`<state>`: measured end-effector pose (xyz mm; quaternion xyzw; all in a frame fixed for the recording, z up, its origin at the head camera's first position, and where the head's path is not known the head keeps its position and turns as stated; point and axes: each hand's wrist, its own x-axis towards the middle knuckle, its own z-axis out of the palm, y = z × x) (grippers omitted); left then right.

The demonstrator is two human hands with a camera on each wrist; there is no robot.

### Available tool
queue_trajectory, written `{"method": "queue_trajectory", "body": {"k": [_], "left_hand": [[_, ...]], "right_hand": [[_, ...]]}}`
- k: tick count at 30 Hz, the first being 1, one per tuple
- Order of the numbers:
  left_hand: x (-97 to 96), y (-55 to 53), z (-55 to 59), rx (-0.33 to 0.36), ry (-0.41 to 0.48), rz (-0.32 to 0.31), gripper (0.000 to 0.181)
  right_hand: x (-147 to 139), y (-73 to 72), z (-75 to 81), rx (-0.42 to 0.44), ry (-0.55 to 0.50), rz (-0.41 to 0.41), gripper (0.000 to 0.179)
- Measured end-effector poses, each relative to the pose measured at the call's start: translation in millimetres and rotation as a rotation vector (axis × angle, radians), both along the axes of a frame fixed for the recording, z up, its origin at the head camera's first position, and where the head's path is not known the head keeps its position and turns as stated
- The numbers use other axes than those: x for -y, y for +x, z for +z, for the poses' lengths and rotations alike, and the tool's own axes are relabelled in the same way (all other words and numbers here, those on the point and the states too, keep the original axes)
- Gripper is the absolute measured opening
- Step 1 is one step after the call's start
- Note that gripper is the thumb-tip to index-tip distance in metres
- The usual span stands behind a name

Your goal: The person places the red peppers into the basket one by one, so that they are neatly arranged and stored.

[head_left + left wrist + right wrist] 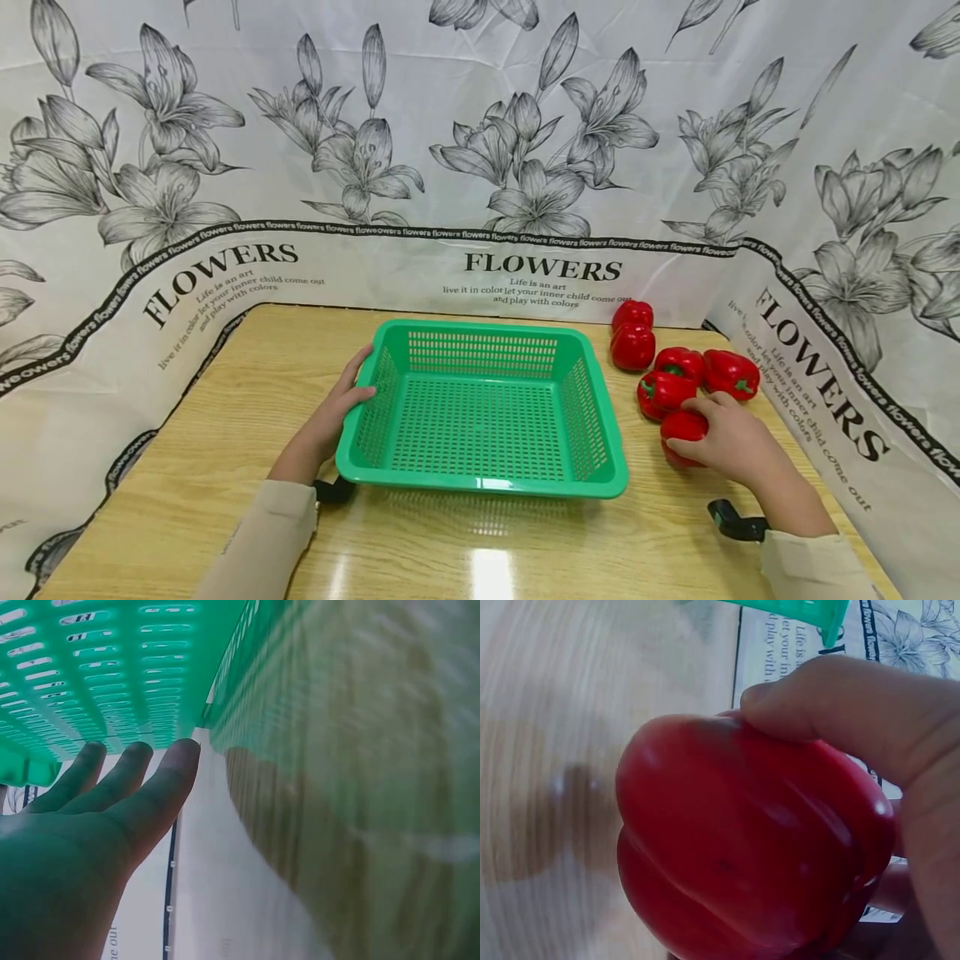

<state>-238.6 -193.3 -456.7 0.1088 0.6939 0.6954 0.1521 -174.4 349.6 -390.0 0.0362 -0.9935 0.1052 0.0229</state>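
A green plastic basket (480, 483) with slotted walls sits in the middle of the table and holds nothing. My left hand (333, 417) grips its left rim, thumb over the edge; in the left wrist view the fingers (131, 784) lie against the slotted outer wall. To the right of the basket, my right hand (731, 437) holds a red bell pepper (684, 437) between thumb and fingers. That bell pepper (742, 832) fills much of the right wrist view, with the thumb on its upper side. Several other red bell peppers (666, 393) lie just beyond this hand.
The wooden table (225, 400) meets a white floral curtain (375, 267) at the back and on both sides. Two more red bell peppers (632, 346) stand close to the back curtain. Black wrist straps (738, 523) show near both sleeves.
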Motion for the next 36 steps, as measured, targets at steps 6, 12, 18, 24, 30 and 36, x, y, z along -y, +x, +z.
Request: {"method": "queue_trajectory", "body": {"k": [6, 12, 18, 24, 30, 36], "left_hand": [[-0.4, -0.4, -0.9, -0.009, 0.024, -0.009, 0.067], [-0.5, 0.5, -2.3, -0.009, 0.045, -0.007, 0.067], [-0.5, 1.9, -4.7, -0.009, 0.057, -0.010, 0.069], [1.2, 2.3, -6.8, -0.008, 0.058, -0.017, 0.069], [-0.6, 1.3, -3.6, -0.016, 0.058, -0.018, 0.067], [-1.9, 1.1, -1.3, -0.023, 0.068, -0.003, 0.067]], "right_hand": [[8, 1.0, 2.9, -0.047, -0.013, -0.006, 0.070], [14, 0.4, 5.8, -0.052, -0.002, 0.015, 0.072], [15, -0.3, 7.2, -0.017, 0.007, 0.047, 0.071], [20, 0.9, 9.8, -0.021, 0.010, 0.053, 0.070], [26, -1.3, 20.6, -0.050, 0.004, 0.059, 0.068], [35, -5.5, 35.1, -0.074, 0.011, 0.091, 0.061]]}}
